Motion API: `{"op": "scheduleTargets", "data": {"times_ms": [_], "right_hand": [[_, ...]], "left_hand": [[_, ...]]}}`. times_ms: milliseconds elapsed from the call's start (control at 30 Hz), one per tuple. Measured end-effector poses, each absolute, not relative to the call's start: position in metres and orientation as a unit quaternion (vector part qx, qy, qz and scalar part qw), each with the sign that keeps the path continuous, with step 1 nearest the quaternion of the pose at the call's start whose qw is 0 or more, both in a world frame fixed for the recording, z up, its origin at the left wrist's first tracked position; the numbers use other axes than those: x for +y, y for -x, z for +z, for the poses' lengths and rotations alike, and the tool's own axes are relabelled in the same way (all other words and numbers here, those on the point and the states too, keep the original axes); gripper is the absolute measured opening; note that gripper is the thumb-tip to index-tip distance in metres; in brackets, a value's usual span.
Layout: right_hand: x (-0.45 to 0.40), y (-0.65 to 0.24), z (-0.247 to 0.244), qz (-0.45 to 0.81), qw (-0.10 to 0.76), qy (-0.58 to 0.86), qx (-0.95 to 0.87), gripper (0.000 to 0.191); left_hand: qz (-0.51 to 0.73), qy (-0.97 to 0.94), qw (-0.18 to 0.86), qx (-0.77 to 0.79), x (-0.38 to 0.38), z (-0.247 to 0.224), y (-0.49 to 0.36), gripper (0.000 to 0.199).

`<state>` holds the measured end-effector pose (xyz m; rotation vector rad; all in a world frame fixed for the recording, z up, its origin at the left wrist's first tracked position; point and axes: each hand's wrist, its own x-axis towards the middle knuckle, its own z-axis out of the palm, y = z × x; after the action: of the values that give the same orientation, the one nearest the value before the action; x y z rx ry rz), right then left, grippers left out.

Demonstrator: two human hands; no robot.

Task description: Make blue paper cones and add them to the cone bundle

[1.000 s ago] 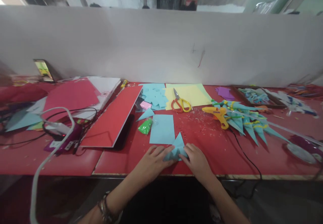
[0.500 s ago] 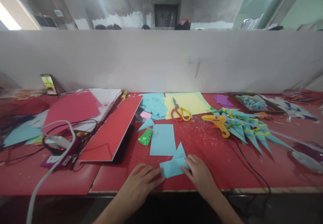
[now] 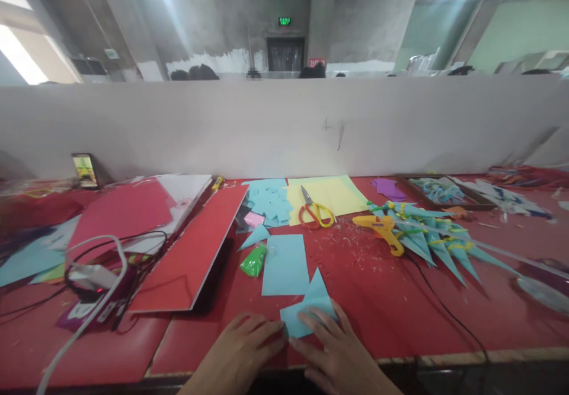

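Observation:
A folded piece of light blue paper [image 3: 293, 318] lies on the red tabletop close to me, its pointed flap standing out toward the far side. My left hand [image 3: 249, 344] has fingertips and thumb together at the paper's left corner, seemingly pinching it. Across the paper's right part lies my right hand [image 3: 333, 344], fingers spread and stretched out, with the thumb near the lower edge. Just beyond is a flat blue sheet [image 3: 285, 264]. To its left are a green bag [image 3: 253, 261] and a small blue paper triangle [image 3: 255, 236].
Scissors [image 3: 315, 208] lie on yellow paper [image 3: 344, 190]. A yellow glue gun [image 3: 382, 229] with a cord rests by blue paper cones [image 3: 438, 247]. At left, a red board [image 3: 191, 258] leans up, beside a power strip [image 3: 93, 306] with cables. A white partition [image 3: 200, 128] stands behind.
My right hand has moved from the paper's right edge onto its face, fingers now spread across it. My left hand stays at the left corner. The view has tilted slightly upward.

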<state>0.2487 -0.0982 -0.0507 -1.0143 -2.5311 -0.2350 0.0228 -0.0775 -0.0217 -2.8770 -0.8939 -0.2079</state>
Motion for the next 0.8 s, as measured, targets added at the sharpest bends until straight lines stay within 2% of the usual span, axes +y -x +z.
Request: {"op": "scheduleTargets", "data": {"times_ms": [167, 367, 567, 700, 800], "right_hand": [[-0.093, -0.254, -0.061, -0.088, 0.204, 0.362, -0.905, 0.039], [-0.088, -0.289, -0.059, -0.057, 0.167, 0.372, -0.911, 0.039], [-0.087, -0.312, -0.06, -0.078, 0.193, 0.376, -0.903, 0.042], [-0.089, -0.325, -0.058, -0.06, 0.195, 0.388, -0.899, 0.042], [-0.09, -0.328, -0.047, -0.052, 0.193, 0.405, -0.892, 0.033]], "left_hand": [[-0.092, 0.954, 0.098, -0.266, -0.074, -0.018, -0.024, 0.027], [-0.109, 0.956, 0.115, -0.248, -0.071, -0.014, -0.024, 0.028], [-0.124, 0.957, 0.122, -0.233, -0.066, -0.019, -0.019, 0.021], [-0.137, 0.957, 0.129, -0.22, -0.066, -0.021, -0.016, 0.02], [-0.134, 0.958, 0.108, -0.23, -0.066, -0.021, -0.018, 0.019]]}}
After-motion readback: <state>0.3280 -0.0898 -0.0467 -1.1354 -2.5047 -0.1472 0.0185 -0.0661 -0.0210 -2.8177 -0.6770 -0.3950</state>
